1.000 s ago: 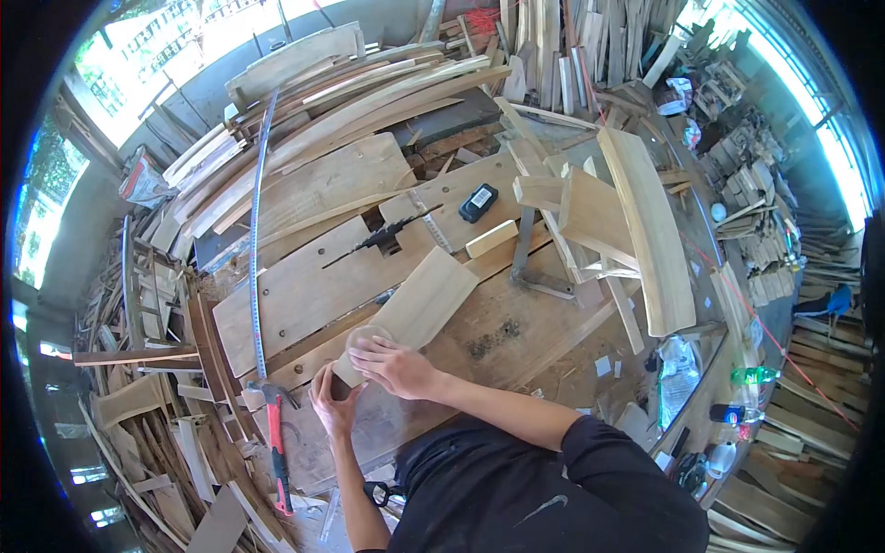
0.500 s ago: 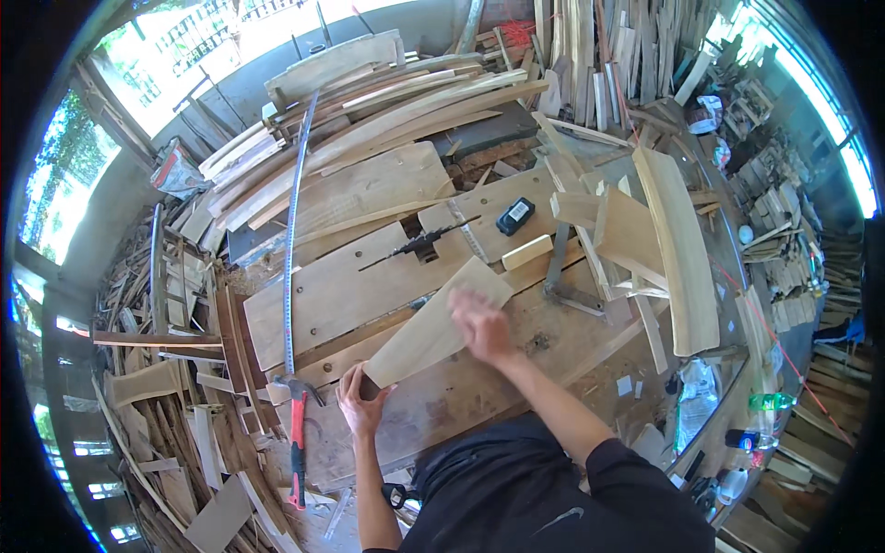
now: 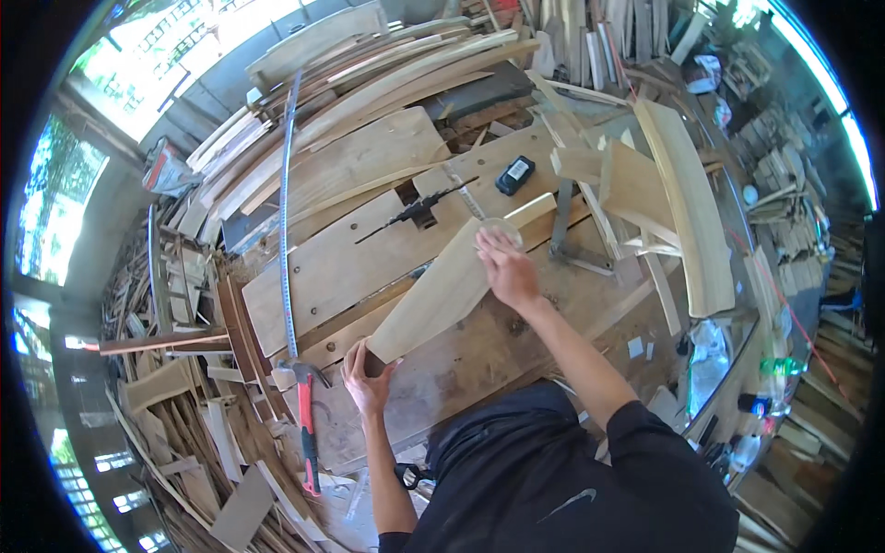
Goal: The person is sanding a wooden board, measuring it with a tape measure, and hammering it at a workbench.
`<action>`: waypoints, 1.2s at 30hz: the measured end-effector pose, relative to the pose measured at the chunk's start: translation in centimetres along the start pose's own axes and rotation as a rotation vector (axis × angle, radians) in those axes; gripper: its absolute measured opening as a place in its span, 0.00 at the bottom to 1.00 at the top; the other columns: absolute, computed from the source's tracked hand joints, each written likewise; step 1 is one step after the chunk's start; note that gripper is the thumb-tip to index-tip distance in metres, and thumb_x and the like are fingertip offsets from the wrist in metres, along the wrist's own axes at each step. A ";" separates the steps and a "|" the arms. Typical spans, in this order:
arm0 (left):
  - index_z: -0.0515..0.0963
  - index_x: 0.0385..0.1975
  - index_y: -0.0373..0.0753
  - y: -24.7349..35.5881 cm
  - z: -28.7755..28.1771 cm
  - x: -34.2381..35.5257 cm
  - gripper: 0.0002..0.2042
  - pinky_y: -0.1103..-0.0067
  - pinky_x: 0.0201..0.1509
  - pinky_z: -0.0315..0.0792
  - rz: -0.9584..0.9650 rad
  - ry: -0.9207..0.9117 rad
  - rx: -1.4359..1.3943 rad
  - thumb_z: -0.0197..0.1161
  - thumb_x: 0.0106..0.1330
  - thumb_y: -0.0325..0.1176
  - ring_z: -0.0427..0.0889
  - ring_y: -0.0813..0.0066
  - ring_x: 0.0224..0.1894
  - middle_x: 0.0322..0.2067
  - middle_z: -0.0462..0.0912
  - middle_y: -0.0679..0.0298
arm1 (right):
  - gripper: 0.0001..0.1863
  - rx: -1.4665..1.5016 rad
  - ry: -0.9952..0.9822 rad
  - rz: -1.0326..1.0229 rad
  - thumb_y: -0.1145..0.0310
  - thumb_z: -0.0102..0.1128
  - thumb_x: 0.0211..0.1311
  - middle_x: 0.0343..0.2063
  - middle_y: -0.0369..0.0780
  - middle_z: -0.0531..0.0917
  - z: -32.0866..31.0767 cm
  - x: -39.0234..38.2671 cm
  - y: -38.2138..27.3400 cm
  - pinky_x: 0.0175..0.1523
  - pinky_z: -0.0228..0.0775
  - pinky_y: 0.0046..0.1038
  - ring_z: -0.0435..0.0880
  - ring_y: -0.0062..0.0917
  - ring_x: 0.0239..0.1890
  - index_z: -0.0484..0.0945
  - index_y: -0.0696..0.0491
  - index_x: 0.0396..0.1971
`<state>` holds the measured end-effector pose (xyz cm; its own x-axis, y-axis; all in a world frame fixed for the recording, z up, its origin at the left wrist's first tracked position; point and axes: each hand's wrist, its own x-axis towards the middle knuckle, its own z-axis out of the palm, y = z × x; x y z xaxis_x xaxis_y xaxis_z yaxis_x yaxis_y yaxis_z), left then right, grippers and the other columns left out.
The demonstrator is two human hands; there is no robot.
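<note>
A pale tapered wooden board (image 3: 431, 288) lies at a slant over the workbench (image 3: 442, 396), its narrower end toward me. My left hand (image 3: 367, 378) is closed around that near end, thumb on one side and fingers on the other. At the far end, my right hand (image 3: 509, 269) presses a round tan disc, which looks like a sanding disc (image 3: 512, 232), onto the board's face. Fingers lie bent over the disc and cover part of it. Left of my left hand rests a claw hammer (image 3: 307, 429) with a red and black handle.
A long metal ruler (image 3: 288, 221) runs across the bench's left side. Beyond the board sit a black battery pack (image 3: 514, 174) and a dark slotted opening (image 3: 419, 212). Curved wooden pieces (image 3: 687, 212) stand at right. Planks (image 3: 387, 101) are stacked at the back.
My right hand has moved toward the board's far end, and the disc under it now shows. My left hand keeps its grip on the near end. The whole view has shifted slightly.
</note>
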<state>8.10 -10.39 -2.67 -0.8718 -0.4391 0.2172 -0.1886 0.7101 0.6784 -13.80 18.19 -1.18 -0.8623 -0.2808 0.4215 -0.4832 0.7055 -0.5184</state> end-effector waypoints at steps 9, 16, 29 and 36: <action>0.84 0.55 0.37 -0.2 0.3 -0.3 0.35 0.64 0.63 0.76 0.043 0.015 -0.041 0.87 0.41 0.32 0.83 0.54 0.57 0.54 0.85 0.56 | 0.21 0.191 -0.284 -0.391 0.61 0.51 0.77 0.62 0.44 0.82 4.1 -4.9 -11.3 0.73 0.68 0.42 0.80 0.41 0.65 0.80 0.54 0.62; 0.84 0.55 0.40 -0.9 0.2 -0.7 0.37 0.60 0.65 0.72 0.015 0.024 -0.059 0.88 0.38 0.39 0.82 0.52 0.58 0.54 0.85 0.57 | 0.22 0.088 -0.329 -0.061 0.59 0.50 0.78 0.63 0.47 0.82 1.7 1.7 -2.2 0.73 0.70 0.44 0.77 0.41 0.69 0.81 0.53 0.62; 0.83 0.56 0.35 -0.6 -0.3 -0.6 0.35 0.65 0.62 0.77 0.025 0.016 -0.086 0.87 0.41 0.30 0.85 0.54 0.56 0.54 0.86 0.55 | 0.21 0.322 -0.406 -0.464 0.60 0.51 0.79 0.66 0.42 0.81 2.0 -6.8 -10.8 0.79 0.61 0.41 0.76 0.36 0.71 0.82 0.56 0.61; 0.83 0.56 0.38 -0.6 -0.1 -0.4 0.36 0.63 0.61 0.77 0.005 0.026 -0.125 0.87 0.40 0.33 0.84 0.54 0.55 0.53 0.86 0.57 | 0.19 0.138 -0.187 -0.076 0.61 0.50 0.80 0.65 0.43 0.81 -2.0 -1.9 -1.0 0.77 0.63 0.41 0.76 0.39 0.71 0.84 0.51 0.58</action>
<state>8.57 -10.75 -3.11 -0.8601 -0.4509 0.2385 -0.1247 0.6393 0.7588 -11.39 19.35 -0.02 -0.8294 -0.4543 0.3250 -0.5531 0.5860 -0.5922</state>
